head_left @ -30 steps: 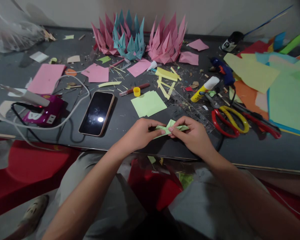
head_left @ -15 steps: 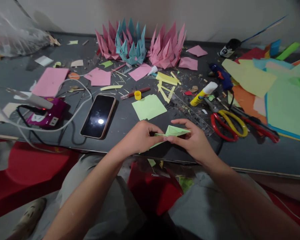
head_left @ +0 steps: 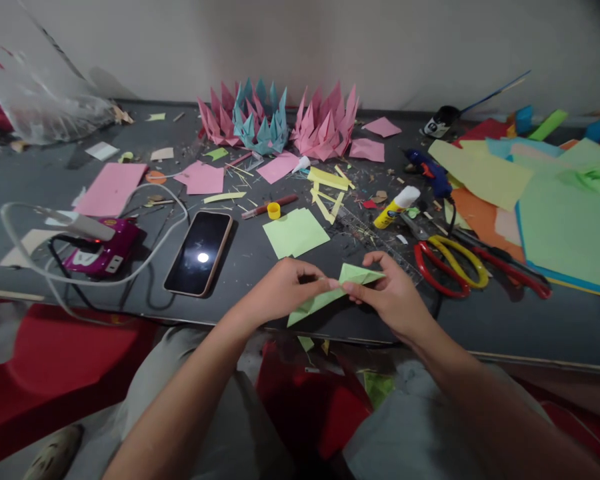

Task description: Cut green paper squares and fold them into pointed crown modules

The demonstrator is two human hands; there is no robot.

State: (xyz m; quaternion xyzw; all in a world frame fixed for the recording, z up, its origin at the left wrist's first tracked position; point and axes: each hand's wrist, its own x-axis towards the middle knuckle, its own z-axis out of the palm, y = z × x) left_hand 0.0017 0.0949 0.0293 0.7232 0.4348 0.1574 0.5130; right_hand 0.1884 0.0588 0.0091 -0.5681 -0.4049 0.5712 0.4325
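Near the front edge of the dark table, both hands pinch one folded piece of light green paper (head_left: 314, 305). My left hand (head_left: 285, 290) grips its middle from the left, thumb on top. My right hand (head_left: 393, 293) holds the other end, with the thumb at the center and the fingers behind a pointed flap. A long tip of the paper slants down to the left beneath my left hand. Just beyond the hands lies a small stack of light green paper squares (head_left: 297, 232).
A phone (head_left: 200, 253) and a purple power adapter (head_left: 103, 250) with cables lie left. Pink and blue folded-paper flowers (head_left: 263, 123) stand at the back. Right are a glue stick (head_left: 397, 207), scissors (head_left: 447, 263), a glue gun (head_left: 430, 170) and colored paper sheets (head_left: 570, 220).
The view has tilted up slightly, so everything sits lower. More of the green paper's lower left tip shows, and my right fingers have shifted along the flap.
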